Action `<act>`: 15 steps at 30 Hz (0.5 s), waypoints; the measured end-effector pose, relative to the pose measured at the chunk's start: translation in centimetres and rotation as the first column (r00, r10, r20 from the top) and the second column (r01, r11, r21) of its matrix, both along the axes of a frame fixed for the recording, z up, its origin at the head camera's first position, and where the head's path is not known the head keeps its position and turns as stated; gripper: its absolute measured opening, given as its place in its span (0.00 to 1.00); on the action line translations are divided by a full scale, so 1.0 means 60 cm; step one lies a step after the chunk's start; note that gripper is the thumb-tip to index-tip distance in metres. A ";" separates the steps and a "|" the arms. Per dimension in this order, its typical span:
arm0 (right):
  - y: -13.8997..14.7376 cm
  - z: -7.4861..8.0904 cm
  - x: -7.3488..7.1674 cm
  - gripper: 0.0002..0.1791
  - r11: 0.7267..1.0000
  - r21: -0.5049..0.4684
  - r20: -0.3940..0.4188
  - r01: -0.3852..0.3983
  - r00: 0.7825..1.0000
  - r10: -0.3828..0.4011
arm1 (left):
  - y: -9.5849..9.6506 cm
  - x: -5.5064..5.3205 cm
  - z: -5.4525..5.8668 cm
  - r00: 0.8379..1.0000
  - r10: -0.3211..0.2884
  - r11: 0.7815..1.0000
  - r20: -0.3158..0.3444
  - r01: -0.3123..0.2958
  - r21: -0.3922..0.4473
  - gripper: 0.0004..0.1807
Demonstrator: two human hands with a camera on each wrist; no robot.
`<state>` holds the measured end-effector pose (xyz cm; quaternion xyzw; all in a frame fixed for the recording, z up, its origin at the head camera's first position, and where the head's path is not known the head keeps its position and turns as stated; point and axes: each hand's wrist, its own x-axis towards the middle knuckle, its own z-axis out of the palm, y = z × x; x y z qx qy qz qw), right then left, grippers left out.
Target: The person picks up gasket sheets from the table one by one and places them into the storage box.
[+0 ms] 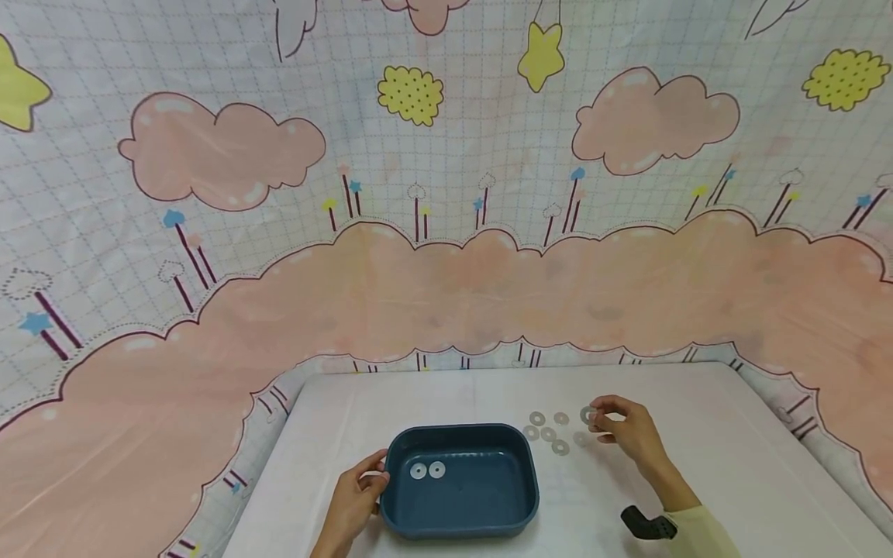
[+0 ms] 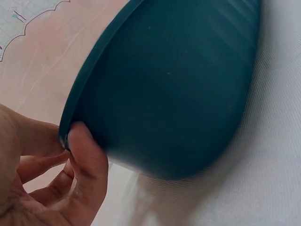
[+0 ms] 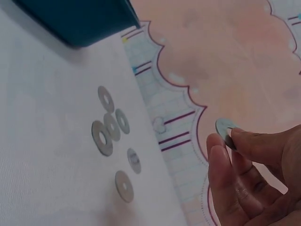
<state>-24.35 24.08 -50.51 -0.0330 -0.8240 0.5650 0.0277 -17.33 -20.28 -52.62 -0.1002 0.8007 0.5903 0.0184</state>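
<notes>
A dark blue plastic bin (image 1: 463, 508) sits on the table, with two metal washers (image 1: 412, 471) lying flat inside toward its left. My left hand (image 1: 354, 497) pinches the bin's rim at its left end; in the left wrist view the thumb and fingers (image 2: 87, 162) grip that edge. To the bin's right, my right hand (image 1: 635, 434) pinches one flat washer (image 3: 221, 126) between thumb and fingertips, raised above the tabletop. Several loose washers (image 3: 121, 179) lie grouped on the table between the bin and this hand, a few overlapping or touching.
The white-covered table (image 1: 391, 399) backs onto a hanging cloth (image 1: 474, 298) printed with clouds and stars. A black curved piece (image 1: 649, 525) is at the right sleeve's cuff (image 1: 701, 531).
</notes>
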 end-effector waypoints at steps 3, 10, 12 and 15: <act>-0.007 0.009 0.007 0.15 1.000 -0.019 0.001 -0.008 1.000 0.008 | -0.001 0.000 0.001 1.000 0.000 1.000 -0.001 0.000 -0.005 0.25; -0.023 0.026 0.020 0.15 0.997 -0.066 -0.023 -0.028 0.999 0.026 | 0.000 -0.001 0.001 1.000 0.001 1.000 0.000 -0.001 -0.010 0.25; -0.028 0.029 0.024 0.16 0.995 -0.087 -0.036 -0.041 0.999 0.037 | 0.000 -0.001 0.001 1.000 0.004 1.000 0.004 -0.004 -0.011 0.25; -0.035 0.034 0.028 0.16 0.991 -0.124 -0.048 -0.060 0.997 0.054 | -0.001 -0.001 0.001 1.000 0.007 1.000 0.010 -0.006 -0.015 0.25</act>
